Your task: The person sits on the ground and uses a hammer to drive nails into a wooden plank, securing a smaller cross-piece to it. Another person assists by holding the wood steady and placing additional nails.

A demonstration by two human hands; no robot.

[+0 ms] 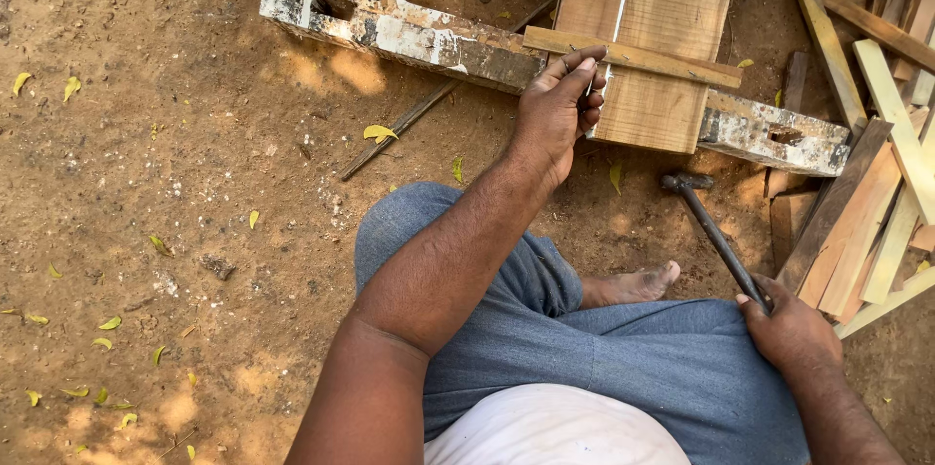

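Two hands at woodwork on bare ground.
Left hand [557, 110] pinching nail [592, 85] on stiff thin slat [633, 58]; right hand [791, 331] gripping heavy hammer [716, 236] low on handle.

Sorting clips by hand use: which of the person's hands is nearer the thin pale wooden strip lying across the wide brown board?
Left. The left hand touches the thin pale wooden strip near its end; the right hand is well below it, gripping a dark metal hammer.

I am sitting in an open-air carpentry yard: bare dirt ground [195, 134], stacked wooden slats [877, 183], a weathered beam [409, 37] lying about
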